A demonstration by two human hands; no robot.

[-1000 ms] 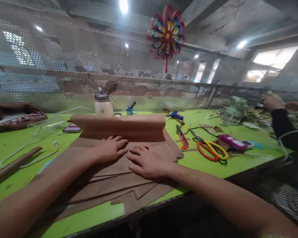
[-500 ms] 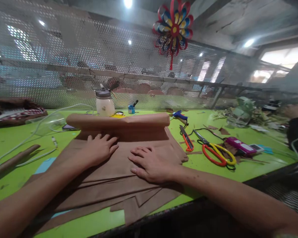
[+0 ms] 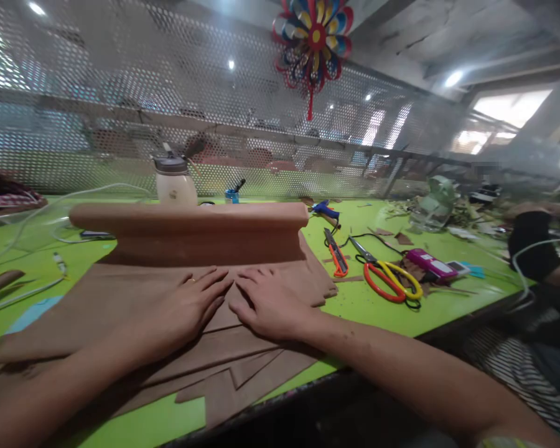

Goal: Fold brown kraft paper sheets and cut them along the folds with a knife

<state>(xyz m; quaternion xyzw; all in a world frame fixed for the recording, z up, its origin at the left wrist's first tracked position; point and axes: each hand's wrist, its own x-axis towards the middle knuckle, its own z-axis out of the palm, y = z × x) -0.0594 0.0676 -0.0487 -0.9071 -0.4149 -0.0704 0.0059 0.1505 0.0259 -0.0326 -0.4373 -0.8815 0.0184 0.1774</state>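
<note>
Brown sheets point(image 3: 135, 283), which look like paper, lie stacked and overlapping in front of me, with the far part curled into a roll point(image 3: 191, 219). My left hand point(image 3: 191, 308) rests flat on the top sheet, fingers stretched out and a ring on one finger. Just beside it, my right hand point(image 3: 268, 305) presses on the same sheet with its fingers apart. The fingertips of the two hands almost meet. Neither hand grips anything. Below them, the lower sheets point(image 3: 224, 389) stick out toward the table's front edge.
On the green table point(image 3: 387, 323) to the right lie a utility knife point(image 3: 336, 254), scissors point(image 3: 387, 277), a blue glue gun point(image 3: 325, 210) and a purple device point(image 3: 432, 264). Behind the roll stand a bottle point(image 3: 175, 183) and a small blue jar point(image 3: 232, 196). Another person's arm point(image 3: 534, 242) is at far right.
My left hand has slid right and nearer, close to my right hand. The top sheet and its roll now reach further left. The view has shifted somewhat to the right.
</note>
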